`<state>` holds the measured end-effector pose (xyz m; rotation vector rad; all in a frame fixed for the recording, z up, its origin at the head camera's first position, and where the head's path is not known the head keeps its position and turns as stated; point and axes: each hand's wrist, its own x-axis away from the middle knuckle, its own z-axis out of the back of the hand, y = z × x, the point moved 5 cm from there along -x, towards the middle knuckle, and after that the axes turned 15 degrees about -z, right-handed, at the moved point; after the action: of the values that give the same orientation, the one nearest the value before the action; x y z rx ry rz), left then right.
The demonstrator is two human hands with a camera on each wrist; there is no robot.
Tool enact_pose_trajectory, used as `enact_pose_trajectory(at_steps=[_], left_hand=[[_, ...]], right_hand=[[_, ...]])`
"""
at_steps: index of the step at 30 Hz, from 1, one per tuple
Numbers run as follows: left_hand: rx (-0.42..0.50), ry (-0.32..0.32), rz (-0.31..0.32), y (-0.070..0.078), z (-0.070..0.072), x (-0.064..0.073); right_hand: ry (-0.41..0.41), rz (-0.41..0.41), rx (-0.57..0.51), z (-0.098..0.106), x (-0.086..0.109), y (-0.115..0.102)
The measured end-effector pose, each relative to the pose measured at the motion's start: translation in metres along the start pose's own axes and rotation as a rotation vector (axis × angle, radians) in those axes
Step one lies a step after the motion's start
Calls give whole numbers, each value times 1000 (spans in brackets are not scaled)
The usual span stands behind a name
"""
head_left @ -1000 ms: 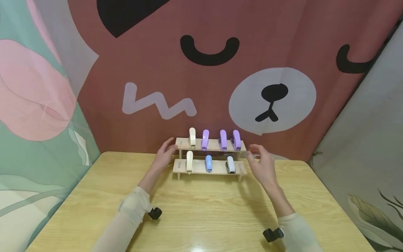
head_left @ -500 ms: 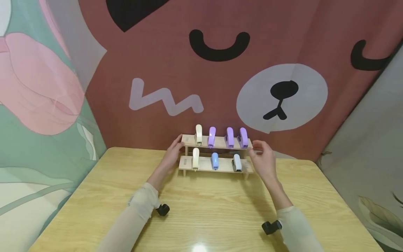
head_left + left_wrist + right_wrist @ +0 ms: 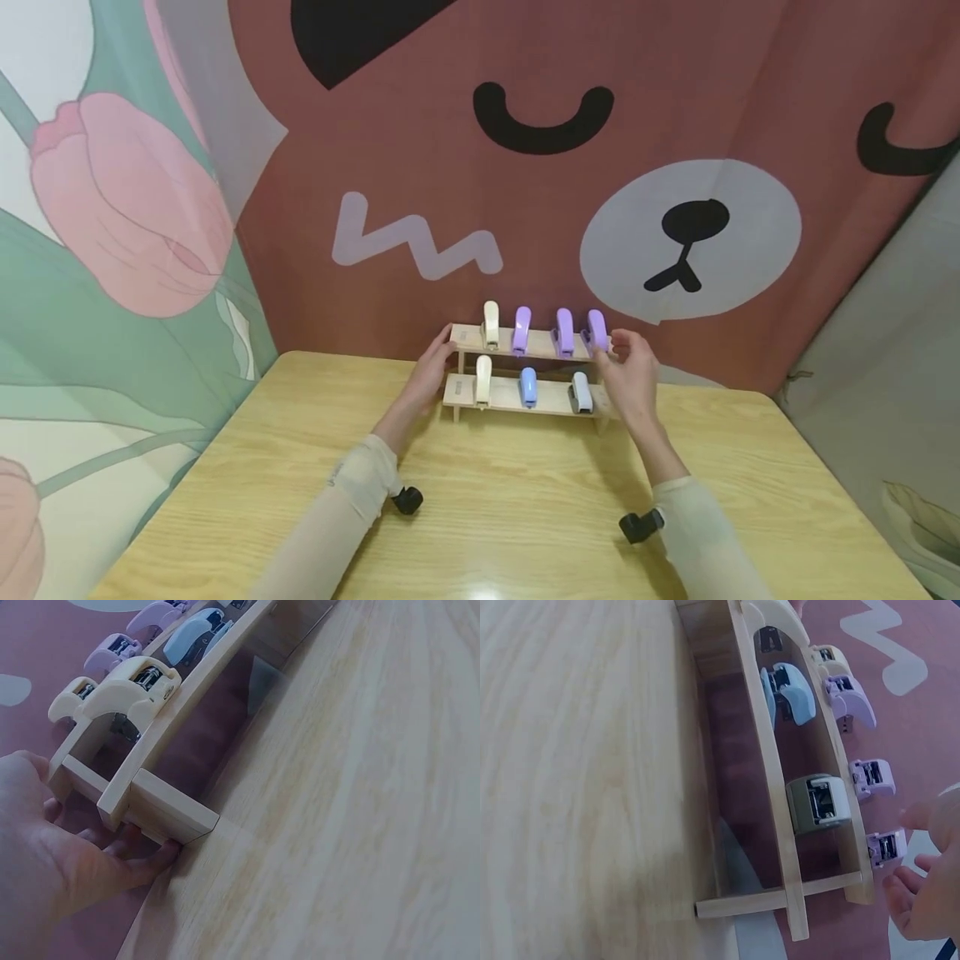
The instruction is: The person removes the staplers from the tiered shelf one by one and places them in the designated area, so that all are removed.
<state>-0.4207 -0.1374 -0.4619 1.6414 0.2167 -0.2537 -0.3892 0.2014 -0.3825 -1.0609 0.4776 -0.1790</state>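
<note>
A two-tier wooden rack [image 3: 504,393] carries small staplers. On its upper tier stand a cream stapler [image 3: 491,325] and three purple ones, the rightmost purple stapler [image 3: 596,327] nearest my right hand [image 3: 633,375]. The lower tier bears a cream stapler [image 3: 483,381], a blue stapler [image 3: 528,387] and a white-and-grey stapler [image 3: 581,393]. My left hand [image 3: 427,375] holds the rack's left end, its thumb by the upper shelf and its fingers against the leg. In the right wrist view, my right thumb and fingers lie apart around that purple stapler [image 3: 887,847]; contact is unclear.
The rack stands on a light wooden table [image 3: 495,500], near its back edge. Behind hangs a reddish-brown curtain [image 3: 420,167] with a bear face. A flowered curtain [image 3: 135,208] hangs at the left, and a grey one [image 3: 885,333] at the right.
My left hand has come in against the rack's left end. My right hand has moved leftward relative to the rack, up to the rightmost purple stapler. The head view has shifted.
</note>
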Motion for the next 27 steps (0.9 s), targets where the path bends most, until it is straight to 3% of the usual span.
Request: enact_pose_trajectory(at_steps=[11, 27], left_hand=[[-51, -9, -13, -4, 4, 3], [1, -12, -18, -1, -1, 0]], right_hand=[[-77, -56, 65, -6, -7, 5], [-11, -26, 57, -12, -5, 13]])
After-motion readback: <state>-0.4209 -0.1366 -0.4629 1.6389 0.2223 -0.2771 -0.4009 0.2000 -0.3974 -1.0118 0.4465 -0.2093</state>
